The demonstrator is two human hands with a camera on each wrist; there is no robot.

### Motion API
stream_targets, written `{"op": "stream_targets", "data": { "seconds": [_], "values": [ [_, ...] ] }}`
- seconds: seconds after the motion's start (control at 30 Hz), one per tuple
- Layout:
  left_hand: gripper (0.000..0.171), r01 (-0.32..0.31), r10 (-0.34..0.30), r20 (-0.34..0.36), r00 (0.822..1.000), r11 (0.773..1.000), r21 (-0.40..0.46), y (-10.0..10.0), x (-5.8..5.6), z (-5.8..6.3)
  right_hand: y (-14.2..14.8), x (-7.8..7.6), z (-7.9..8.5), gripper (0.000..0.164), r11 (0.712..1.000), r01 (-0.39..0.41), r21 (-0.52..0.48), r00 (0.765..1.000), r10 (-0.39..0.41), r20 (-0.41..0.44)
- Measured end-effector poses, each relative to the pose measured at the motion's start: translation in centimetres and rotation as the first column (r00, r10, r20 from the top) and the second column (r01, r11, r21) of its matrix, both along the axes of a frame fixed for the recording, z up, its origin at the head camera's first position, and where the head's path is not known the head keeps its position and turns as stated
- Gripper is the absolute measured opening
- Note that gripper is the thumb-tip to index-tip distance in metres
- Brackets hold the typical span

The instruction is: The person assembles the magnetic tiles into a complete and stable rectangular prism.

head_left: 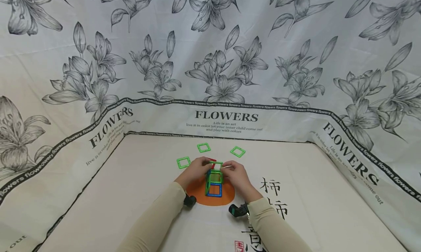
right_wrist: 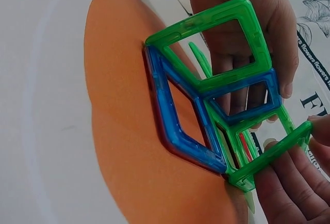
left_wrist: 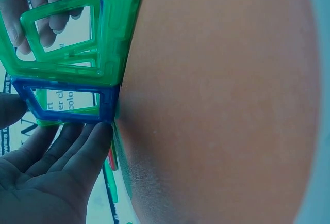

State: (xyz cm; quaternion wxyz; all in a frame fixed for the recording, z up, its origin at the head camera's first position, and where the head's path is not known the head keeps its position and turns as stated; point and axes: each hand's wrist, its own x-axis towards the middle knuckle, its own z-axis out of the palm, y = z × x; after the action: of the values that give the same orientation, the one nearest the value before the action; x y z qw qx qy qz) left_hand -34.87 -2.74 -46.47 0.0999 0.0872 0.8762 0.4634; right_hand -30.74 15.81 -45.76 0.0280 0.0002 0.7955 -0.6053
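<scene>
A small structure of open-framed magnetic tiles stands on a round orange patch (head_left: 197, 194). One blue tile (right_wrist: 180, 142) lies flat at its near end, with a green tile (right_wrist: 260, 43) tilted up beside it. Farther along, my left hand (head_left: 197, 168) grips another blue tile (right_wrist: 275, 85) between thumb and fingers at the structure's left side. At the far right corner my right hand (head_left: 236, 173) pinches a green tile (right_wrist: 273, 154), seen edge-on and touching the other frames. A red tile (head_left: 213, 166) shows partly behind the hands.
Three loose green tiles lie beyond the structure: one at left (head_left: 182, 158), one at centre (head_left: 198, 148), one at right (head_left: 241, 148). Black lettering (head_left: 270, 186) marks the cloth to the right. A flower-printed curtain (head_left: 227, 120) encloses the table's back and sides.
</scene>
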Motion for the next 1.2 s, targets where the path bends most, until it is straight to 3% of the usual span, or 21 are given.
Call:
{"op": "stream_targets", "data": {
  "seconds": [0.57, 0.97, 1.1, 1.2],
  "values": [
    [0.034, 0.013, -0.013, -0.002, 1.000, 1.000, -0.002, -0.1, 0.0, -0.1, 0.3, -0.2, -0.2, 0.024, 0.999, -0.033, -0.003, 0.999, 0.033, 0.005],
    [0.035, 0.015, -0.015, -0.002, 1.000, 1.000, 0.012, -0.1, 0.0, 0.0, 0.8, -0.7, 0.4, 0.023, 0.997, -0.023, 0.076, 1.000, 0.023, -0.007],
    [0.037, 0.016, -0.016, -0.007, 1.000, 1.000, 0.006, -0.1, 0.1, 0.1, 1.1, -1.1, 0.5, 0.021, 0.983, -0.011, 0.183, 0.999, 0.017, -0.034],
    [0.037, 0.022, -0.022, -0.011, 1.000, 1.000, 0.005, -0.1, 0.1, 0.0, 1.4, -1.3, 0.5, 0.019, 0.943, 0.007, 0.333, 0.996, 0.024, -0.087]
  ]
}}
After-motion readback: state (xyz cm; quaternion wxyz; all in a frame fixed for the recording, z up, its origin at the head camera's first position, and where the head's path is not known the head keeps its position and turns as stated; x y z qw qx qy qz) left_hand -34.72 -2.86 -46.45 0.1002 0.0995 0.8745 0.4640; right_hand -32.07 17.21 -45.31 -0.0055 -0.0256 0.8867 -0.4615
